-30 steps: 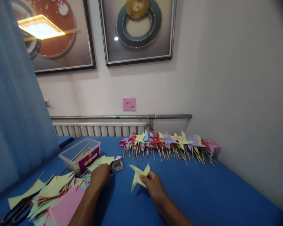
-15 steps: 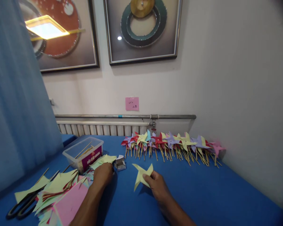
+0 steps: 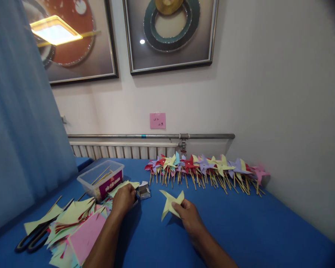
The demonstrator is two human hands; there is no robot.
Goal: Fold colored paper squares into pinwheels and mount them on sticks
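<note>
A pale yellow paper pinwheel (image 3: 171, 204) with folded blades is pinched between the thumb and fingers of my right hand (image 3: 189, 217), above the blue surface. No stick shows on it. My left hand (image 3: 124, 199) is at the right edge of the heap of cut paper sheets (image 3: 85, 230). Its fingers are curled together, and whatever they hold is hidden. Just right of those fingers stands a small open grey box (image 3: 143, 190). A dark edge of another small thing shows under my left hand, mostly covered.
A clear plastic tub (image 3: 100, 178) holding thin wooden sticks stands behind the paper heap. Black-handled scissors (image 3: 35, 236) lie at the left. Finished pinwheels (image 3: 205, 165) on sticks lie in a row along the wall. A blue curtain (image 3: 25, 123) hangs at the left.
My left hand has lifted slightly, and its curled fingers now show more. My right hand still holds the yellow pinwheel in nearly the same place. The whole view has shifted a little.
</note>
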